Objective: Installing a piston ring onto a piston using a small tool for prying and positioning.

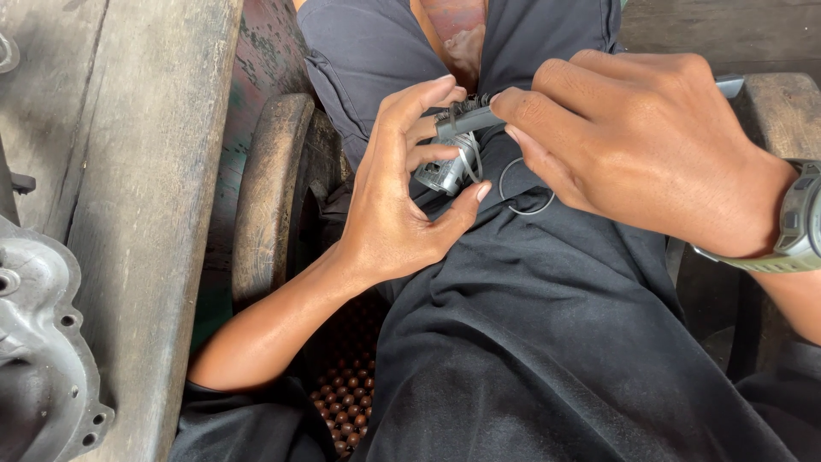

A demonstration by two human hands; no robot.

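While the left hand [398, 184] curls its fingers around a small grey metal part [449, 167] above the lap, the right hand [637, 150] pinches a dark tool [466, 120] against the part's top. A thin wire ring [523, 188] hangs just below, over the dark trousers [547, 342].

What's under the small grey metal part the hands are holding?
Beneath the small grey metal part lies dark trouser fabric on the person's lap, with a thin wire ring beside it. The left hand and right hand cover the part's underside and ends.
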